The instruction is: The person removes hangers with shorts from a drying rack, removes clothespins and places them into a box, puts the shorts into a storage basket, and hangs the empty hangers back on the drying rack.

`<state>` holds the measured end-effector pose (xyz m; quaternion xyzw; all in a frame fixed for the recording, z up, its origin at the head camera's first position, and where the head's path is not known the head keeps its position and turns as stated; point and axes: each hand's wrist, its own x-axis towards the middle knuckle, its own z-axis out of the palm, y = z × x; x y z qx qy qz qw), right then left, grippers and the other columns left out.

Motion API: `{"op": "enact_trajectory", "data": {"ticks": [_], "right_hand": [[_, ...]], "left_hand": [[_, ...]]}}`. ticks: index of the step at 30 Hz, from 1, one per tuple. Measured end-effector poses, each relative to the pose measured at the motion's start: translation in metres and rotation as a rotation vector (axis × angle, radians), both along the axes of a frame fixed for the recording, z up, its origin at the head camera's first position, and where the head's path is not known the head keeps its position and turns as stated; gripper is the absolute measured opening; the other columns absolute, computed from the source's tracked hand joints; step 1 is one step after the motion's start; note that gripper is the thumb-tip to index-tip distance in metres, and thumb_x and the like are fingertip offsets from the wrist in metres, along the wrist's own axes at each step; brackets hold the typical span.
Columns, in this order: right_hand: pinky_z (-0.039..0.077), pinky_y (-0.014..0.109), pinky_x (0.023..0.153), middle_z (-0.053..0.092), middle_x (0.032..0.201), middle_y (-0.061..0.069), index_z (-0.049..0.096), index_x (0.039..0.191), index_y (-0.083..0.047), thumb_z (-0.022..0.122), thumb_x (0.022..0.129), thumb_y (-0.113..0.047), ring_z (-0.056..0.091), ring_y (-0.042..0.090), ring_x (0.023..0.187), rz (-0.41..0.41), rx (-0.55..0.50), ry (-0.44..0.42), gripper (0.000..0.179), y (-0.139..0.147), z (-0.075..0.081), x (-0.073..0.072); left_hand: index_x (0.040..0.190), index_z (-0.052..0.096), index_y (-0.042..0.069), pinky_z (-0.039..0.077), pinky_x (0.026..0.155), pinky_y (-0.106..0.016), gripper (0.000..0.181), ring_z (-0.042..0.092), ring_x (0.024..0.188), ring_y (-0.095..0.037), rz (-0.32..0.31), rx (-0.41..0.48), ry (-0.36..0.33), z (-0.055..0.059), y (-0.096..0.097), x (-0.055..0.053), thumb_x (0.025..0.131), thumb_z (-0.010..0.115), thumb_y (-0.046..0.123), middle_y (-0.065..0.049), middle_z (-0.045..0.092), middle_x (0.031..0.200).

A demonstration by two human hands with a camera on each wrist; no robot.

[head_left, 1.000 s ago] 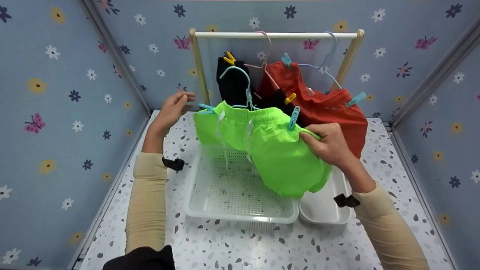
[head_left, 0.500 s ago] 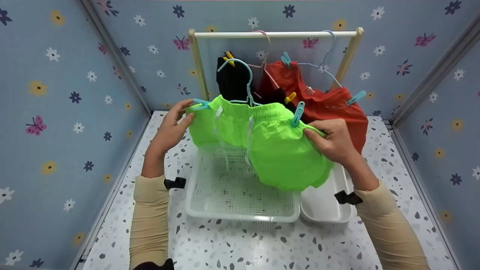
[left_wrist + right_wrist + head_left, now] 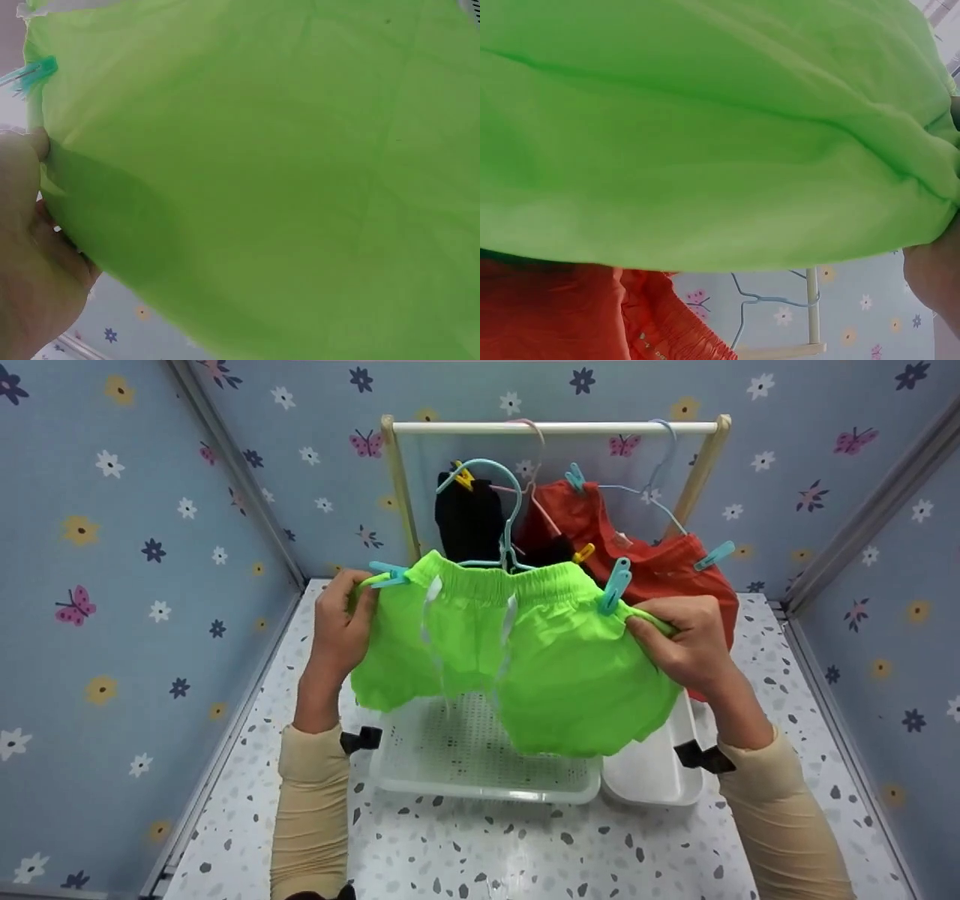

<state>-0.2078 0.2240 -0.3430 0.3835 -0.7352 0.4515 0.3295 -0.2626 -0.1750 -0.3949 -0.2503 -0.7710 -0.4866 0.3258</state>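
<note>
Bright green drawstring shorts [image 3: 480, 637] are spread between both hands, above the white basket. My left hand [image 3: 341, 622] pinches the waistband's left corner, just outside a blue clothespin [image 3: 388, 574]. At the other corner my right hand [image 3: 690, 637] grips the bunched waistband, outside a second blue clothespin [image 3: 616, 586]. A light blue hanger [image 3: 510, 525] rises from behind the waistband, its hook free of the rail; its lower bar is mostly hidden. Green fabric [image 3: 247, 165] fills most of the left wrist view, and the shorts [image 3: 705, 165] also cover much of the right wrist view.
Behind stands a rack with a white rail [image 3: 555, 428]. Black clothing [image 3: 469, 517] and red shorts [image 3: 637, 540] hang from it on hangers with clothespins. A white perforated basket [image 3: 487, 793] and a smaller white tray [image 3: 660, 787] sit on the speckled table [image 3: 495, 847]. Patterned walls [image 3: 112, 660] enclose it.
My left hand has come in from beside the shorts and taken hold of their left corner, drawing it outward. The shorts are spread wider, and the hanger's hook has risen slightly.
</note>
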Motion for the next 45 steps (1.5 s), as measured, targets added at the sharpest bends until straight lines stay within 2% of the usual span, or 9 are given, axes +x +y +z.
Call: {"op": "enact_trajectory", "data": {"ticks": [3, 8, 10, 15, 21, 29, 33, 39, 45], "right_hand": [[0.036, 0.015, 0.053, 0.065, 0.064, 0.008, 0.071, 0.072, 0.001, 0.066, 0.083, -0.003, 0.05, 0.008, 0.053, 0.003, -0.003, 0.011, 0.012, 0.004, -0.014, -0.006], [0.037, 0.015, 0.052, 0.067, 0.067, 0.007, 0.073, 0.073, -0.001, 0.068, 0.086, -0.013, 0.052, 0.008, 0.053, -0.009, -0.005, 0.032, 0.019, 0.008, -0.039, -0.014], [0.037, 0.015, 0.052, 0.066, 0.066, 0.007, 0.072, 0.072, -0.001, 0.068, 0.086, -0.013, 0.052, 0.008, 0.052, -0.009, -0.007, 0.043, 0.019, 0.008, -0.045, -0.016], [0.039, 0.019, 0.051, 0.066, 0.065, 0.006, 0.072, 0.071, -0.002, 0.068, 0.087, -0.016, 0.051, 0.008, 0.051, 0.001, -0.009, 0.075, 0.021, 0.007, -0.063, -0.023], [0.04, 0.025, 0.048, 0.066, 0.065, 0.003, 0.073, 0.072, -0.006, 0.069, 0.089, -0.022, 0.051, 0.009, 0.05, -0.019, -0.005, 0.115, 0.023, 0.008, -0.086, -0.03], [0.043, 0.033, 0.048, 0.064, 0.062, 0.007, 0.07, 0.07, -0.002, 0.07, 0.072, 0.006, 0.055, 0.017, 0.049, -0.037, 0.039, 0.112, 0.008, -0.007, -0.106, -0.016], [0.043, 0.034, 0.047, 0.063, 0.062, 0.005, 0.071, 0.07, -0.003, 0.072, 0.067, 0.006, 0.056, 0.017, 0.049, -0.048, 0.038, 0.105, 0.01, -0.008, -0.134, -0.022], [0.046, 0.035, 0.05, 0.066, 0.066, 0.002, 0.073, 0.074, -0.007, 0.075, 0.075, -0.004, 0.059, 0.017, 0.053, -0.057, 0.048, 0.1, 0.003, -0.003, -0.172, -0.03], [0.047, 0.035, 0.051, 0.067, 0.07, 0.0, 0.074, 0.079, -0.01, 0.071, 0.083, -0.015, 0.061, 0.015, 0.058, -0.099, 0.147, 0.066, 0.007, -0.004, -0.194, -0.02]], "left_hand": [[0.093, 0.06, -0.01, 0.039, 0.071, -0.026, 0.008, 0.051, 0.077, -0.013, 0.018, 0.063, 0.041, 0.005, 0.005, 0.023, 0.096, 0.055, -0.004, -0.019, 0.058, 0.085], [0.09, 0.059, -0.011, 0.038, 0.066, -0.024, 0.03, 0.049, 0.072, -0.013, 0.025, 0.118, 0.106, -0.009, 0.003, 0.037, 0.099, 0.056, 0.017, -0.021, 0.057, 0.081], [0.09, 0.059, -0.011, 0.037, 0.064, -0.024, 0.03, 0.047, 0.069, -0.012, 0.029, 0.127, 0.11, -0.015, 0.003, 0.04, 0.099, 0.056, 0.017, -0.021, 0.057, 0.08], [0.091, 0.059, -0.011, 0.036, 0.061, -0.023, 0.008, 0.046, 0.065, -0.011, 0.055, 0.131, 0.052, -0.03, 0.003, 0.046, 0.095, 0.056, -0.005, -0.019, 0.057, 0.08], [0.092, 0.06, -0.012, 0.039, 0.063, -0.023, 0.005, 0.05, 0.069, -0.01, 0.065, 0.154, -0.003, -0.049, 0.003, 0.046, 0.091, 0.055, -0.013, -0.019, 0.061, 0.083], [0.094, 0.061, -0.012, 0.042, 0.068, -0.023, 0.006, 0.056, 0.076, -0.011, 0.079, 0.173, -0.099, -0.086, 0.001, 0.054, 0.09, 0.056, -0.014, -0.019, 0.063, 0.088], [0.098, 0.063, -0.012, 0.045, 0.075, -0.023, 0.009, 0.059, 0.085, -0.012, 0.083, 0.197, -0.145, -0.103, -0.001, 0.062, 0.091, 0.057, -0.012, -0.02, 0.064, 0.092], [0.099, 0.065, -0.009, 0.044, 0.08, -0.024, 0.01, 0.06, 0.09, -0.016, 0.117, 0.148, -0.17, -0.12, -0.002, 0.069, 0.091, 0.058, -0.01, -0.019, 0.065, 0.094], [0.097, 0.066, -0.006, 0.043, 0.071, -0.023, 0.01, 0.057, 0.08, -0.016, 0.179, 0.112, -0.196, -0.134, -0.004, 0.079, 0.092, 0.058, -0.009, -0.014, 0.064, 0.09]]}}
